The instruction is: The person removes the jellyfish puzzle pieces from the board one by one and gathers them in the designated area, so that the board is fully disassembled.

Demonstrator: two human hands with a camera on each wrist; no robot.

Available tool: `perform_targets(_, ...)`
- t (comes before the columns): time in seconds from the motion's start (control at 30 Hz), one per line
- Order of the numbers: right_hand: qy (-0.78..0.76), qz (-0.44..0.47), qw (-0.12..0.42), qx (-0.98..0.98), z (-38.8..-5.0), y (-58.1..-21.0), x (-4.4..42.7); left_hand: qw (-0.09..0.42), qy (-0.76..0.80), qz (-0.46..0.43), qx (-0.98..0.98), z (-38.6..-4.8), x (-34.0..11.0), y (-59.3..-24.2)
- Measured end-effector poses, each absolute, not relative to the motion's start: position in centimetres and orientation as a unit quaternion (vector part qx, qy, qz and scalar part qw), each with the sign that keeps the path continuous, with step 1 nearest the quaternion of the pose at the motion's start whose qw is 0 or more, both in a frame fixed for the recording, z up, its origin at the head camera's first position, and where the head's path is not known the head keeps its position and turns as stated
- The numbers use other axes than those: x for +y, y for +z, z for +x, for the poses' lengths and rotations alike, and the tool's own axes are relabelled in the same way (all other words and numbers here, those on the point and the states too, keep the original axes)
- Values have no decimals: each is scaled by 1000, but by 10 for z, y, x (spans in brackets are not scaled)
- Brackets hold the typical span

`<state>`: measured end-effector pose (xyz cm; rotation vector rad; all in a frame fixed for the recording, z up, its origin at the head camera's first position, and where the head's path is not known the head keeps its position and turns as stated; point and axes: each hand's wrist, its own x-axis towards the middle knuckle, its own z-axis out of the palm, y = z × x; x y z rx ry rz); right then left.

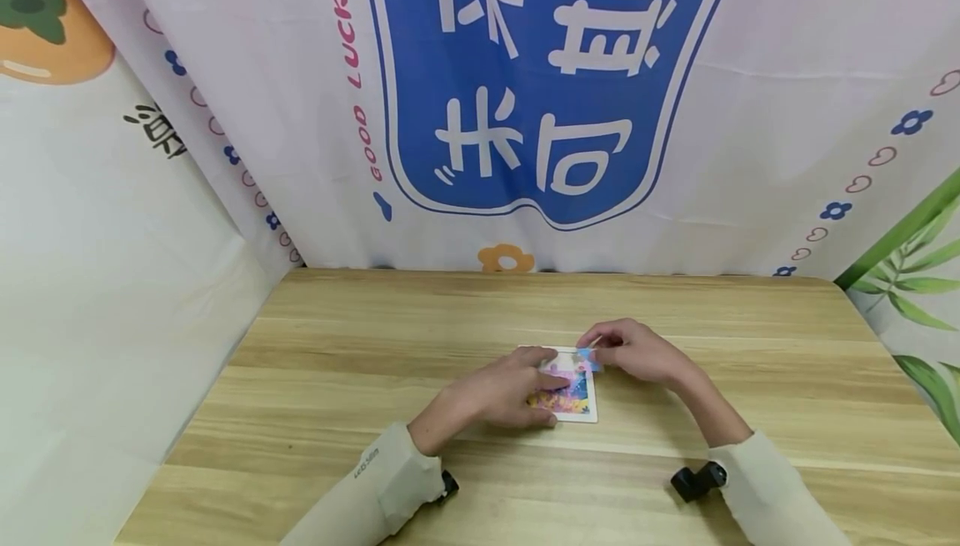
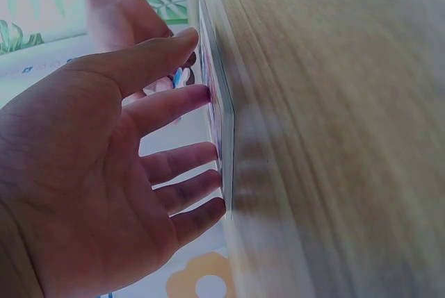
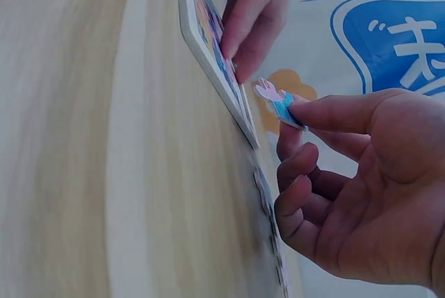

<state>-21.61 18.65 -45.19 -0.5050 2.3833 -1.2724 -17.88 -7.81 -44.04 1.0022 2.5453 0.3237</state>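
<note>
With the clock read from the person's seat, the picture puzzle board is lying flat on the wood-grain surface. The left hand is reaching it from about nine o'clock; its fingers are spreading rather straight, their tips resting on the board and grasping nothing. The right hand is waiting at two o'clock. Its thumb and forefinger are pinching a small blue-and-pink puzzle piece, while the other fingers are curling loosely.

This piece is hovering over the board's upper right corner, so from the right hand the board is lying towards eight o'clock. A pale part of the board is showing at nine o'clock from the piece, very near. Whether piece and board are touching, and where the piece's long axis is pointing, I cannot tell.
</note>
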Motion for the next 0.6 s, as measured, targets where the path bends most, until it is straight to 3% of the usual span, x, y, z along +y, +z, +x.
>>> perform_targets(0.6,-453,-142,187,860,-211,-449,242,190,117,351,910,-176,-78,-440)
